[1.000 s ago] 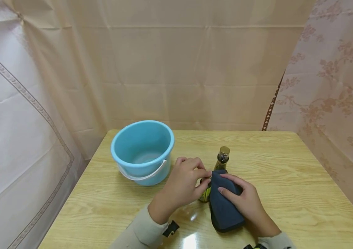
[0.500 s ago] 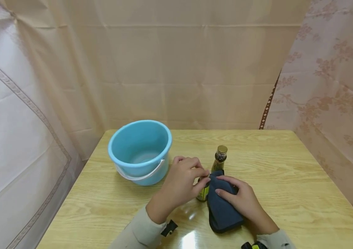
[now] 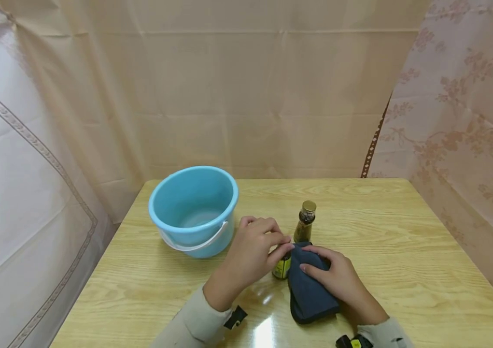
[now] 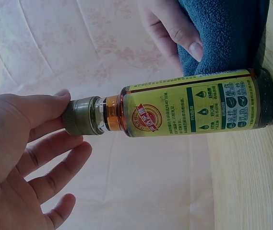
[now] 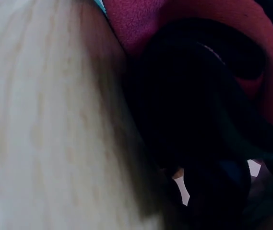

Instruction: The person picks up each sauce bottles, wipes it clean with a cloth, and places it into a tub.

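My left hand (image 3: 252,251) pinches the ribbed cap (image 4: 81,116) of a small glass bottle (image 4: 194,108) between thumb and forefinger; the other fingers spread free. The bottle stands upright on the table, with a yellow-green printed label. My right hand (image 3: 339,280) holds a dark blue fleecy cloth (image 3: 311,297) against the bottle's side, thumb and fingers bent over it. In the right wrist view the cloth's dark edge and a reddish fleecy part (image 5: 131,21) show close up, and much is in shadow. A taller dark bottle with a gold cap (image 3: 309,206) stands just behind the cloth.
A light blue bucket (image 3: 194,232) with a white handle stands at the back left of the wooden table (image 3: 381,232). A beige curtain (image 3: 229,96) hangs behind the table, and patterned cloth (image 3: 468,121) hangs on the right.
The head view has shifted slightly, so everything sits a little further left. Both hands keep their places at the bottle and the cloth.
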`<state>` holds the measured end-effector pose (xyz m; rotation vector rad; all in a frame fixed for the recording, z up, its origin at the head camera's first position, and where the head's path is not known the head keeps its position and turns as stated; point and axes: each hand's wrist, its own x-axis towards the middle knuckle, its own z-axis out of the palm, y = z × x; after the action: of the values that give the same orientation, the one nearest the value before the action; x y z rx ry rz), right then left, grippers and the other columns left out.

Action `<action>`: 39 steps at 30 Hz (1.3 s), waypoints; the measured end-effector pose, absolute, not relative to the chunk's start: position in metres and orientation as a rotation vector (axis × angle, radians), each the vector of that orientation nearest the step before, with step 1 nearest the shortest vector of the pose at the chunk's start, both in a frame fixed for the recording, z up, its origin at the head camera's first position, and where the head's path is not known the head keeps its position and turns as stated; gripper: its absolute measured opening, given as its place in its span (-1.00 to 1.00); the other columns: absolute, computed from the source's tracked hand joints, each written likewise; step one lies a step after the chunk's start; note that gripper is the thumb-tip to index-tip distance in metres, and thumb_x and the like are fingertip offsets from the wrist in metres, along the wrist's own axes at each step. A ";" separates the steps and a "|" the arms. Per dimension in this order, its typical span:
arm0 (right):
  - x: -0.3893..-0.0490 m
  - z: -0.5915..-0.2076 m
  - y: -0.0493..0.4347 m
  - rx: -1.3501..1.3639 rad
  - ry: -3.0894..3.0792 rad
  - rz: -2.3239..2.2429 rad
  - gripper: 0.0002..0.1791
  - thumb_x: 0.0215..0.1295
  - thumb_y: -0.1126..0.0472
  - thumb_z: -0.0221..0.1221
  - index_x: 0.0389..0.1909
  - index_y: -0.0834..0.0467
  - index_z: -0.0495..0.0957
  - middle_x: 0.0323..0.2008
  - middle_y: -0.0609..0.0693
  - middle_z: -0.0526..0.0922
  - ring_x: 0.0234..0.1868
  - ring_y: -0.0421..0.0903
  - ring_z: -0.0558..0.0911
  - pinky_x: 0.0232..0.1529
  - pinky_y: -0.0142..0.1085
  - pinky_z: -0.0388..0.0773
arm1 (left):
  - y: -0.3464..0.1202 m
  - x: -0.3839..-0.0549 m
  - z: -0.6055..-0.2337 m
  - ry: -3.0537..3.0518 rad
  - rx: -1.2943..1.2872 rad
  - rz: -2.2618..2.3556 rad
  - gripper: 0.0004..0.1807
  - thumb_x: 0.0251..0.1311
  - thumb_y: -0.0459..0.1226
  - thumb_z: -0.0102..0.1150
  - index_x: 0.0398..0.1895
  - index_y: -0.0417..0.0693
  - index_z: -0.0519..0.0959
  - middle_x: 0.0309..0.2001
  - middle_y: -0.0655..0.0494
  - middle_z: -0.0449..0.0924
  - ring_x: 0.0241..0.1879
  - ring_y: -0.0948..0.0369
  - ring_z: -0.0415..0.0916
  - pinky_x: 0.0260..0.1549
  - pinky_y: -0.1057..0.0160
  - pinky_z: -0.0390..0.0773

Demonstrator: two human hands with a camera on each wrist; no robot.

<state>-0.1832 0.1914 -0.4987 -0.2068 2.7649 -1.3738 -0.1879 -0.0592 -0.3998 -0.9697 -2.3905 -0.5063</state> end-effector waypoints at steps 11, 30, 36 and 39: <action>-0.181 -0.497 0.190 -0.255 2.802 -1.465 -0.55 0.25 -0.21 0.41 0.17 -0.32 0.65 0.21 -0.10 0.68 0.19 -0.03 0.67 0.11 -0.01 0.60 | -0.059 -0.186 -0.398 -2.410 -0.976 -0.530 -0.87 0.30 -0.03 0.40 -0.20 0.25 0.84 -0.30 0.39 0.61 -0.27 0.36 0.55 0.04 0.06 0.43; -0.171 -0.480 0.185 -0.440 2.571 -2.103 -0.57 0.38 0.27 0.34 0.25 0.06 0.63 0.02 0.06 0.74 -0.11 -0.08 0.80 -0.22 -0.18 0.75 | -0.060 -0.188 -0.396 -2.419 -0.977 -0.611 -0.87 0.26 -0.02 0.44 -0.22 0.23 0.84 -0.29 0.39 0.65 -0.26 0.38 0.58 0.06 0.07 0.41; -0.169 -0.476 0.187 -0.535 2.667 -2.115 -0.52 0.35 0.39 0.33 0.28 0.11 0.61 -0.22 -0.02 0.74 -0.21 -0.15 0.76 -0.25 -0.29 0.72 | -0.061 -0.187 -0.396 -2.448 -0.961 -0.627 -0.90 0.28 -0.02 0.43 -0.26 0.27 0.82 -0.30 0.42 0.65 -0.24 0.38 0.58 0.07 0.08 0.41; -0.168 -0.475 0.186 -0.550 2.648 -2.133 -0.49 0.33 0.42 0.33 0.29 0.13 0.60 -0.27 -0.03 0.73 -0.25 -0.16 0.75 -0.27 -0.28 0.72 | -0.061 -0.187 -0.396 -2.455 -0.956 -0.625 -0.91 0.27 -0.02 0.43 -0.28 0.27 0.81 -0.30 0.42 0.65 -0.22 0.38 0.58 0.08 0.08 0.41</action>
<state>-0.1681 0.1856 -0.4752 -0.5497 2.6480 -2.1329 -0.1869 -0.0612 -0.3960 -0.9562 -2.4552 -0.6247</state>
